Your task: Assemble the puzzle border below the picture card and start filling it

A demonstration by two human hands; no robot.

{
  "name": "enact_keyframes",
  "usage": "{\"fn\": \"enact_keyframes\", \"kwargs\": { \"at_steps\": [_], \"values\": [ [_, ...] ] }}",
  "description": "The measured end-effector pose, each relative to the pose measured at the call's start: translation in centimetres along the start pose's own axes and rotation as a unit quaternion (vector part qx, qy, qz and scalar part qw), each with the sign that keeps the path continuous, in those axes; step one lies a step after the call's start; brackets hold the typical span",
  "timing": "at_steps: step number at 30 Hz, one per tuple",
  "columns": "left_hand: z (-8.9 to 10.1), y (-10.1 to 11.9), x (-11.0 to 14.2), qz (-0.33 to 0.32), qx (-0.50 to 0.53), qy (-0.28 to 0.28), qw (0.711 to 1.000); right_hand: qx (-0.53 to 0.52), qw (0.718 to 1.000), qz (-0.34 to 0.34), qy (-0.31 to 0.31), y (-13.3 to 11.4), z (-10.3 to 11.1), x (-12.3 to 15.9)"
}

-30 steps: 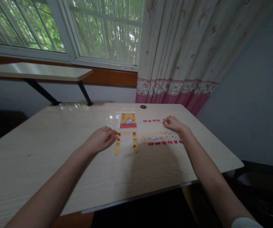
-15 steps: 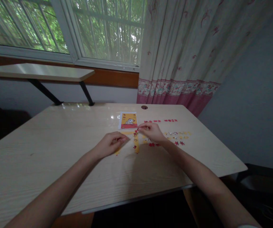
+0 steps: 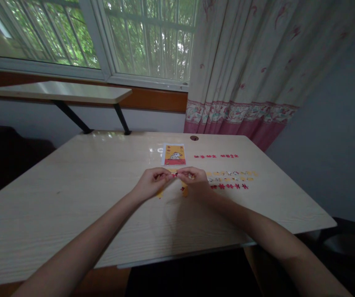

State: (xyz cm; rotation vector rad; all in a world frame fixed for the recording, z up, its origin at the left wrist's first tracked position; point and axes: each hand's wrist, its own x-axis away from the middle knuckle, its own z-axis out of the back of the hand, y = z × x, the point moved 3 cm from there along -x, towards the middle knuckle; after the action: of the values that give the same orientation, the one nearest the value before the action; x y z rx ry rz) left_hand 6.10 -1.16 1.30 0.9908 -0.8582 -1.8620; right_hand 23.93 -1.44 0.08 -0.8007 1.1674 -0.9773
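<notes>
My left hand [image 3: 153, 181] and my right hand [image 3: 195, 180] meet over the upper part of a yellow puzzle frame, fingers pinched together. Between their fingertips is a small red puzzle piece [image 3: 174, 175], held from both sides. Below it, joined yellow puzzle pieces [image 3: 184, 190] show with a dark red mark; the rest of the frame is largely covered by my hands. Just behind them lies a reference picture [image 3: 175, 155] of a white animal on yellow and red.
Loose red pieces [image 3: 229, 156] form a row at the back right. Nearer, rows of yellow and white pieces [image 3: 231, 173] and another red row [image 3: 231, 186] lie beside my right hand. A raised shelf [image 3: 66, 93] stands at the back left of the desk [image 3: 87, 198].
My right hand has moved left from the back red row to meet my left hand, bringing a red piece. My left hand has shifted right, off the frame's left side. The view has turned slightly left.
</notes>
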Motion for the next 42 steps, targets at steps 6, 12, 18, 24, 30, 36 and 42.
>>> {"fn": "enact_keyframes", "kwargs": {
  "at_steps": [6,12,18,24,30,36,42],
  "values": [
    [-0.4,-0.6,-0.2,0.015,0.100,0.015,0.995,0.105,0.988,0.110,0.010,-1.4,0.8,-0.1],
    [-0.4,-0.7,-0.2,0.026,0.105,0.013,0.994,0.195,0.964,0.178,-0.015,-1.6,1.0,-0.3],
    [-0.2,0.7,0.1,0.000,0.074,0.025,0.997,0.267,0.941,0.208,0.003,-1.5,1.1,-0.3],
    [0.2,1.2,0.1,-0.047,0.044,0.058,0.996,0.274,0.918,0.285,0.038,-1.6,1.3,-0.3],
    [0.8,1.6,0.2,-0.094,-0.009,0.061,0.994,0.311,0.905,0.289,0.023,-1.7,1.1,-0.1],
    [0.5,1.3,0.2,-0.109,-0.032,0.051,0.992,0.320,0.888,0.330,0.025,-2.0,1.3,0.2],
    [3.4,0.4,-0.6,-0.114,-0.176,-0.007,0.978,0.349,0.898,0.268,-0.013,-1.4,1.5,-0.2]
  ]
}}
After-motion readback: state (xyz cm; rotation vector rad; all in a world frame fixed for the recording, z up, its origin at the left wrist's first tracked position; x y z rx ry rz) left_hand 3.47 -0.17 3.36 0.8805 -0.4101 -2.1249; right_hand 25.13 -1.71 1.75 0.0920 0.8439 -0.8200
